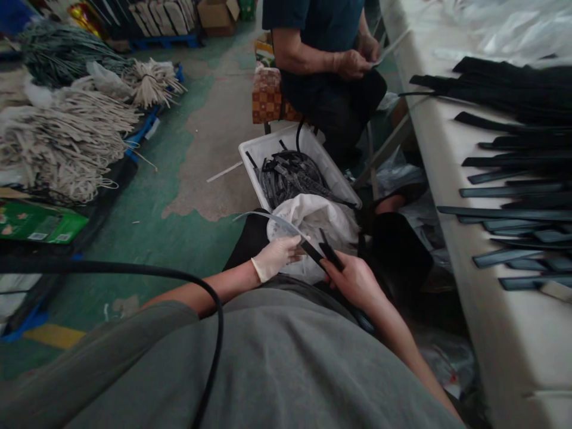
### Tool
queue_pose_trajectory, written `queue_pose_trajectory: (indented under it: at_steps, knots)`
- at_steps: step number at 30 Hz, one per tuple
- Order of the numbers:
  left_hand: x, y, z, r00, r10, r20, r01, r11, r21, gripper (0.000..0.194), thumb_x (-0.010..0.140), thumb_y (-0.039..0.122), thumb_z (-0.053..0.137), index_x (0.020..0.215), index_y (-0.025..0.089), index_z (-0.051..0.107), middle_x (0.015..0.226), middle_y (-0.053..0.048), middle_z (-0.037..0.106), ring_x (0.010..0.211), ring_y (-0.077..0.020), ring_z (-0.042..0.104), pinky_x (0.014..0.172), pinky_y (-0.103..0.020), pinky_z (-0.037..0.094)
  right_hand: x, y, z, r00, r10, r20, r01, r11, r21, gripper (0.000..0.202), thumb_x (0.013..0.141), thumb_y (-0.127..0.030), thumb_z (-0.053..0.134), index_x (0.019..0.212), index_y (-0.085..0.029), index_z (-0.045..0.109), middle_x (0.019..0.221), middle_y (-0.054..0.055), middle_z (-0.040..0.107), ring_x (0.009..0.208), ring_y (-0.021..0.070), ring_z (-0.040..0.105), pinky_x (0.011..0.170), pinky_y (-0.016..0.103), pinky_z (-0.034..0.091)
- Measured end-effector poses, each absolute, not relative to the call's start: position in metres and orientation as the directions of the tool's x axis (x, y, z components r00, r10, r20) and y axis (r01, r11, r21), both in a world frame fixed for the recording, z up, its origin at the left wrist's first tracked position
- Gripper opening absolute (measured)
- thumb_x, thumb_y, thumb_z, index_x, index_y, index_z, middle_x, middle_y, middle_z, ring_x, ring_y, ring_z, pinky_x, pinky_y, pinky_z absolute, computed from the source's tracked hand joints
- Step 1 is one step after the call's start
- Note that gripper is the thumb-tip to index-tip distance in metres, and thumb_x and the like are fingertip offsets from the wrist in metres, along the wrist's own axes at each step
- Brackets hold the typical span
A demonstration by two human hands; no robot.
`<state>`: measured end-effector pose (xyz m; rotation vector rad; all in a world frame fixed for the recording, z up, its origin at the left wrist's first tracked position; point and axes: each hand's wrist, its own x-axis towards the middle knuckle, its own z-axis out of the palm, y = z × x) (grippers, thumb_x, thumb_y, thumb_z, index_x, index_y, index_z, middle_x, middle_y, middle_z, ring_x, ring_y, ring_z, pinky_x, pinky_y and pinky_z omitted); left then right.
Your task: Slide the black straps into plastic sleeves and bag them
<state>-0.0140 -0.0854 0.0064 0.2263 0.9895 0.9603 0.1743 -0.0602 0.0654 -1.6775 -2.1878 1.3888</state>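
Left grip [277,256] pinching pale strip [285,224], right grip [358,280] holding black strip [311,251].
Gloved left fingertips are nearly meeting; bare right fingers are lying folded, strips meeting between the hands. Risk, my read: weak pinch or skewed pull tearing the pale one, its end snagging the white bag [318,210] just beyond. Desk [513,345] at right is carrying more black strips [509,211].

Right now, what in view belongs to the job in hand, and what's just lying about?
In the job:
held black strips, in the right hand
pale strip, at the left hand
laid-out black strips on the table, probably

Seemingly lying about:
pale stringy bundles
green package
cardboard box
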Motion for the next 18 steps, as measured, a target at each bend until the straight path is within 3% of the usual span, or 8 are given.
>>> queue_pose_trajectory:
  at_steps: [4, 7, 9, 12, 14, 18]
  knots:
    - [-0.007, -0.086, 0.010, 0.251, 0.764, -0.594, -0.541, 0.620, 0.568, 0.030, 0.074, 0.043, 0.074, 0.087, 0.016, 0.073, 0.084, -0.008, 0.073, 0.078, -0.0193, 0.067, 0.078, -0.030, 0.045, 0.165, -0.054, 0.054, -0.364, 0.859, -0.361, 0.677, -0.023, -0.736, 0.034, 0.090, -0.047, 0.047, 0.081, -0.019, 0.065, 0.064, 0.003, 0.068, 0.051, 0.0165, 0.061, 0.053, 0.027, 0.045]
    - [-0.022, -0.081, 0.016, 0.169, 0.753, -0.636, -0.597, 0.592, 0.542, 0.020, 0.079, 0.033, 0.067, 0.087, 0.015, 0.073, 0.093, -0.010, 0.074, 0.083, -0.0194, 0.067, 0.082, -0.030, 0.047, 0.177, -0.054, 0.042, -0.249, 0.925, -0.287, 0.509, -0.127, -0.852, 0.038, 0.089, -0.049, 0.049, 0.099, -0.018, 0.069, 0.087, 0.007, 0.074, 0.058, 0.0174, 0.064, 0.054, 0.028, 0.049]
    - [-0.031, -0.081, 0.019, 0.183, 0.721, -0.668, -0.623, 0.610, 0.489, 0.018, 0.081, 0.028, 0.063, 0.085, 0.014, 0.073, 0.093, -0.012, 0.074, 0.084, -0.0201, 0.068, 0.083, -0.032, 0.047, 0.185, -0.055, 0.038, -0.267, 0.947, -0.176, 0.431, -0.046, -0.901, 0.035, 0.088, -0.044, 0.054, 0.106, -0.019, 0.069, 0.108, 0.009, 0.073, 0.079, 0.0217, 0.070, 0.065, 0.031, 0.054]
    - [-0.032, -0.087, 0.022, 0.293, 0.675, -0.677, -0.604, 0.679, 0.417, 0.019, 0.081, 0.025, 0.060, 0.085, 0.012, 0.072, 0.086, -0.011, 0.074, 0.081, -0.0197, 0.067, 0.081, -0.032, 0.047, 0.181, -0.058, 0.036, -0.478, 0.878, 0.029, 0.335, 0.212, -0.918, 0.026, 0.086, -0.034, 0.062, 0.107, -0.022, 0.070, 0.130, 0.009, 0.064, 0.111, 0.0252, 0.065, 0.093, 0.037, 0.051]
    - [-0.025, -0.093, 0.022, 0.350, 0.689, -0.634, -0.593, 0.687, 0.419, 0.018, 0.080, 0.025, 0.060, 0.084, 0.012, 0.072, 0.083, -0.009, 0.073, 0.078, -0.0179, 0.066, 0.079, -0.030, 0.047, 0.171, -0.059, 0.036, -0.579, 0.806, 0.121, 0.275, 0.333, -0.902, 0.020, 0.085, -0.029, 0.063, 0.103, -0.022, 0.071, 0.128, 0.009, 0.066, 0.112, 0.0239, 0.065, 0.097, 0.036, 0.050]
    - [-0.019, -0.098, 0.018, 0.486, 0.668, -0.563, -0.551, 0.735, 0.396, 0.025, 0.080, 0.030, 0.061, 0.090, 0.010, 0.071, 0.089, -0.011, 0.073, 0.082, -0.0202, 0.068, 0.079, -0.030, 0.049, 0.159, -0.059, 0.038, -0.553, 0.805, 0.215, 0.258, 0.411, -0.874, 0.012, 0.085, -0.026, 0.065, 0.092, -0.021, 0.073, 0.095, 0.007, 0.076, 0.085, 0.0213, 0.072, 0.077, 0.030, 0.055]
